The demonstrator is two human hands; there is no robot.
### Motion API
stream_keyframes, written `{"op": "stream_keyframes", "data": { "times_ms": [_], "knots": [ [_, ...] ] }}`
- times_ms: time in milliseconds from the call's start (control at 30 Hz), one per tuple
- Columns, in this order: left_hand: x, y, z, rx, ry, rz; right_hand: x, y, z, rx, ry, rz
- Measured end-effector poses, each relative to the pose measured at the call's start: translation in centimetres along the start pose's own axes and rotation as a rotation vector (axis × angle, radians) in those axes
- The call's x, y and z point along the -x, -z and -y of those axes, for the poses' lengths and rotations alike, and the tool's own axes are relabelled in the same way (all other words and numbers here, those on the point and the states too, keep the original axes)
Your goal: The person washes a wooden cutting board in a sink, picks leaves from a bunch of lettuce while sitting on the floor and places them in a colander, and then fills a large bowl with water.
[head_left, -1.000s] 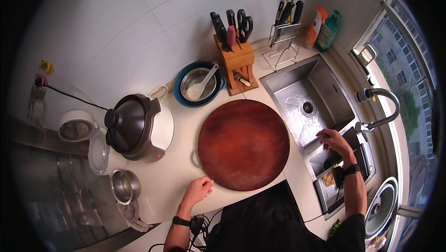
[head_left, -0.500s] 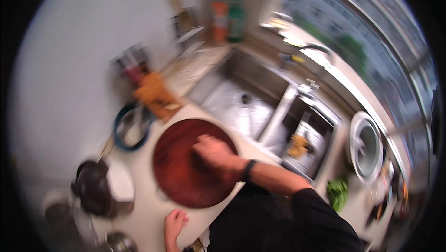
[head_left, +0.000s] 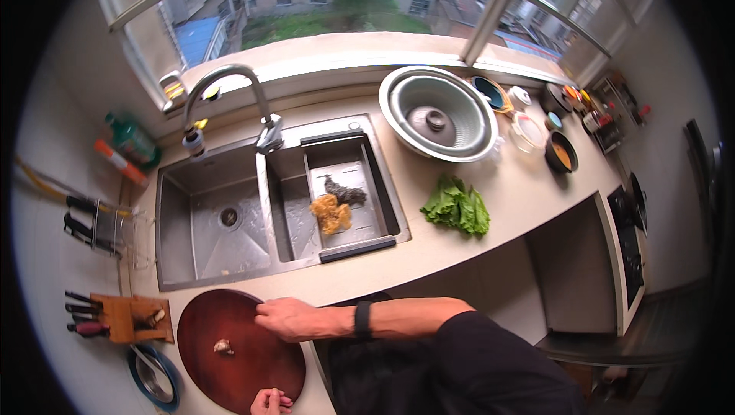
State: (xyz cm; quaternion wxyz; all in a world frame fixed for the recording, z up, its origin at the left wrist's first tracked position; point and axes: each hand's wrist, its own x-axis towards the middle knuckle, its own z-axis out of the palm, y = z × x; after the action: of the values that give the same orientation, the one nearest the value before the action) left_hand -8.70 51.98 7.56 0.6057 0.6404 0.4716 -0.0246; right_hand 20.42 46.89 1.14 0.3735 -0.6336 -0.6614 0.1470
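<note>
A round dark red cutting board (head_left: 207, 384) lies on the counter at the lower left. Near its middle sits a small pale garlic bulb (head_left: 223, 347), touched by neither hand. My right hand (head_left: 289, 318), with a black band on its wrist, is over the board's right edge. Its fingers are curled, and the palm side is hidden. At the near edge of the board my left hand (head_left: 269, 401) shows loosely curled fingers with nothing visible in them.
A double steel sink (head_left: 210, 254) lies beyond the board; its right basin holds orange and dark pieces of food. Green lettuce (head_left: 457, 207) and a large pale basin (head_left: 438, 156) stand right. A knife block (head_left: 119, 319) and a blue-rimmed bowl (head_left: 135, 377) flank the board's left.
My view has swung right, showing more counter and window. My right hand has moved from over the board's middle to its right edge, and the garlic bulb now shows on the board.
</note>
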Motion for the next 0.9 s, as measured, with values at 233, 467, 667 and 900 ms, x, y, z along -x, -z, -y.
{"op": "stream_keyframes", "data": {
  "times_ms": [233,467,667,900],
  "knots": [
    [-2.8,-6.7,-3.7,-0.073,-0.012,0.169,17.3,10.6,-2.5,0.103,-0.307,-0.077],
    [-2.3,-15.2,-4.5,-0.133,-0.096,0.197,28.8,16.5,-2.8,0.176,-0.601,-0.077],
    [-1.0,-22.9,-5.8,-0.174,-0.071,0.274,35.2,21.8,-3.1,0.096,-0.537,-0.146],
    [-3.4,-29.9,-10.7,-0.194,-0.084,0.418,40.8,33.5,-0.2,-0.330,-0.731,-0.152]
  ]
}}
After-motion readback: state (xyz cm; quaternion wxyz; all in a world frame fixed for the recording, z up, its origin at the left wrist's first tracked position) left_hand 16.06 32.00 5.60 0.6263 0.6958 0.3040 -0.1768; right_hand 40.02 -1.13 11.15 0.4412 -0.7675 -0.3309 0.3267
